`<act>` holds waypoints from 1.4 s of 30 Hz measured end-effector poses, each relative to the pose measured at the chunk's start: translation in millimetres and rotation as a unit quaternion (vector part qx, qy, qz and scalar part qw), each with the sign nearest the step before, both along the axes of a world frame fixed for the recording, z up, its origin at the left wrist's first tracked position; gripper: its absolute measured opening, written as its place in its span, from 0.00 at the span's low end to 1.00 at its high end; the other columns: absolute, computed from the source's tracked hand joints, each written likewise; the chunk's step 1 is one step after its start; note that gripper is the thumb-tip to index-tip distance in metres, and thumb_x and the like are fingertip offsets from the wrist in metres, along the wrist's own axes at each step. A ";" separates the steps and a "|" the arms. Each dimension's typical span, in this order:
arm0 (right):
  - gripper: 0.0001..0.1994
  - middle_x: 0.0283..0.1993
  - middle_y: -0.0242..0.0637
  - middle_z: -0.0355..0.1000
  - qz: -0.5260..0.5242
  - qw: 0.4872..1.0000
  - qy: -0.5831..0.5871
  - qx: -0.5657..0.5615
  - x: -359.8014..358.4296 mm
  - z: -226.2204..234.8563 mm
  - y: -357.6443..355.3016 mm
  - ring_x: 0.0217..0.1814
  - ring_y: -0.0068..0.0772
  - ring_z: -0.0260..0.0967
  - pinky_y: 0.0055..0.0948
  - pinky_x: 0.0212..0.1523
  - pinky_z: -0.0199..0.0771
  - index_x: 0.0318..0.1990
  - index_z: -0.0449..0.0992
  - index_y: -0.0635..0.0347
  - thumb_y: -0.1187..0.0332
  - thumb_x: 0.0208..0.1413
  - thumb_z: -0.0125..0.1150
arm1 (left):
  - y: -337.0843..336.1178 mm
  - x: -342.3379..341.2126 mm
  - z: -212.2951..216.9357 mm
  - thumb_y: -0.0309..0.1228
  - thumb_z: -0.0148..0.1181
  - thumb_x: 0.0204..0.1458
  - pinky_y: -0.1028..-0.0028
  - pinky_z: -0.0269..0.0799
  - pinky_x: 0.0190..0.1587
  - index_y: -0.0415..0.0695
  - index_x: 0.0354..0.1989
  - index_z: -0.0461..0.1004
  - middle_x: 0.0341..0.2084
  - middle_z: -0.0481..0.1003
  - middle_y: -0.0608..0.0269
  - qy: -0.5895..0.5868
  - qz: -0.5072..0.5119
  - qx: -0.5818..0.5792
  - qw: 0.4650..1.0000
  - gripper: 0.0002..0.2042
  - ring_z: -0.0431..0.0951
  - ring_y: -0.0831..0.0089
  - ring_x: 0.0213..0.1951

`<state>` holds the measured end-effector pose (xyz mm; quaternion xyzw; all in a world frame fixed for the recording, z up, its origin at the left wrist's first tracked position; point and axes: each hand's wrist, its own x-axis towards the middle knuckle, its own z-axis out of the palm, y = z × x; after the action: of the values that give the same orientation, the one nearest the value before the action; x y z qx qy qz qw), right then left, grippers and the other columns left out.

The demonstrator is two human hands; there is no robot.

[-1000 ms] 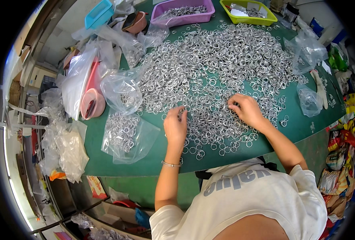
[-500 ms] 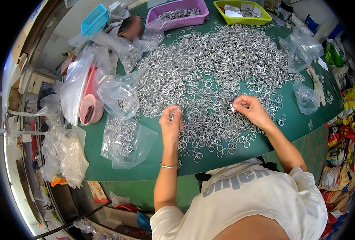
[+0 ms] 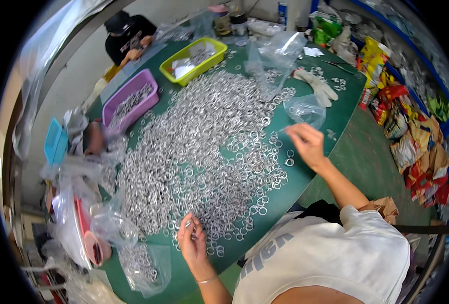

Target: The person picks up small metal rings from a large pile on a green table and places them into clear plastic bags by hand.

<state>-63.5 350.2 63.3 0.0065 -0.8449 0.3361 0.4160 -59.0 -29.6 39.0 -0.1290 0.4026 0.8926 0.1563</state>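
A broad heap of small silver metal rings (image 3: 199,121) covers much of the green table. At its near edge my left hand (image 3: 192,243) is raised with curled fingers, and a shiny metal ring shows in part between them. My right hand (image 3: 306,144) pinches at the right edge of the heap; a small pale bit shows at the fingertips, too blurred to name. Just beyond it lies a clear plastic bag (image 3: 305,112). Left of my left hand, another clear bag (image 3: 141,266) holds more rings.
At the far side stand a purple basket (image 3: 151,86) and a yellow-green basket (image 3: 219,49) with metal pieces. A white glove (image 3: 318,86) lies at the right. A pink cup (image 3: 95,248) and a blue tray (image 3: 56,142) sit left. Another person (image 3: 128,40) sits beyond.
The view has swung to the right, bringing another person into sight. My right hand has moved away from the middle of the rings to their right edge. My left hand stays near the close edge.
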 end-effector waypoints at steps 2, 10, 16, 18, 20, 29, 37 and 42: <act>0.04 0.30 0.39 0.75 -0.138 0.988 0.002 -0.075 9.5 4.0 36.0 0.29 0.27 0.71 0.21 0.27 0.67 0.31 0.77 0.66 0.77 0.48 0.60 | 3.5 2.2 0.9 0.21 0.51 0.51 0.85 0.58 0.19 0.35 0.50 0.65 0.32 0.70 0.60 -0.008 0.003 0.006 1.000 0.16 0.62 0.80 0.22; 0.06 0.31 0.29 0.76 -0.274 0.906 0.092 -0.308 26.4 -86.7 210.7 0.32 0.17 0.70 0.17 0.34 0.68 0.34 0.79 0.64 0.74 0.50 0.60 | 19.3 11.0 0.1 0.37 0.47 0.59 0.83 0.65 0.22 0.37 0.57 0.59 0.39 0.72 0.56 0.006 0.014 -0.014 1.000 0.21 0.69 0.77 0.26; 0.07 0.30 0.32 0.76 -0.284 0.911 0.021 -0.297 -24.4 -82.5 263.4 0.33 0.19 0.72 0.19 0.36 0.70 0.34 0.79 0.63 0.73 0.45 0.63 | 29.4 15.7 7.3 0.34 0.48 0.58 0.82 0.67 0.23 0.37 0.57 0.59 0.41 0.72 0.55 -0.020 0.051 -0.023 0.998 0.21 0.69 0.76 0.27; 0.06 0.30 0.34 0.77 -0.293 0.909 0.020 -0.296 -50.9 -78.4 282.5 0.33 0.23 0.73 0.22 0.36 0.70 0.33 0.79 0.60 0.70 0.46 0.63 | 32.0 18.6 11.4 0.28 0.52 0.55 0.82 0.69 0.27 0.36 0.58 0.59 0.42 0.71 0.56 -0.004 0.042 -0.026 0.999 0.22 0.70 0.76 0.29; 0.06 0.31 0.35 0.77 -0.321 0.909 -0.072 -0.256 -69.0 -77.0 301.9 0.34 0.28 0.74 0.27 0.38 0.71 0.33 0.80 0.56 0.68 0.46 0.62 | 37.5 20.5 12.1 0.25 0.53 0.53 0.82 0.69 0.28 0.36 0.58 0.58 0.42 0.71 0.56 0.009 0.041 -0.049 0.998 0.23 0.70 0.76 0.29; 0.11 0.40 0.36 0.75 -0.222 0.971 0.016 -0.084 -72.3 -30.1 239.9 0.39 0.31 0.71 0.28 0.43 0.68 0.41 0.76 0.59 0.65 0.57 0.52 | 52.9 26.3 27.4 0.26 0.50 0.56 0.71 0.64 0.52 0.34 0.61 0.52 0.57 0.61 0.47 -0.007 0.037 -0.058 0.998 0.25 0.67 0.62 0.53; 0.10 0.21 0.23 0.60 0.344 0.642 -0.300 -0.616 -30.1 21.8 -2.9 0.18 0.11 0.50 0.14 0.16 0.47 0.44 0.68 0.63 0.71 0.55 0.54 | 78.2 24.8 23.7 0.30 0.40 0.60 0.58 0.54 0.63 0.34 0.61 0.51 0.62 0.52 0.46 -0.016 0.028 0.251 0.967 0.22 0.51 0.51 0.64; 0.10 0.32 0.29 0.66 0.411 0.411 -0.408 -0.704 -18.6 0.6 -73.4 0.28 0.18 0.60 0.18 0.26 0.60 0.44 0.69 0.64 0.75 0.54 0.53 | 85.5 25.6 9.6 0.33 0.37 0.61 0.58 0.55 0.62 0.33 0.60 0.52 0.62 0.51 0.42 -0.042 0.007 0.388 0.921 0.22 0.51 0.52 0.64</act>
<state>-82.1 276.8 64.0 -0.0797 -0.2776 0.9067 -0.3073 -33.4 55.9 48.6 -0.0984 0.0165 0.9738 0.2042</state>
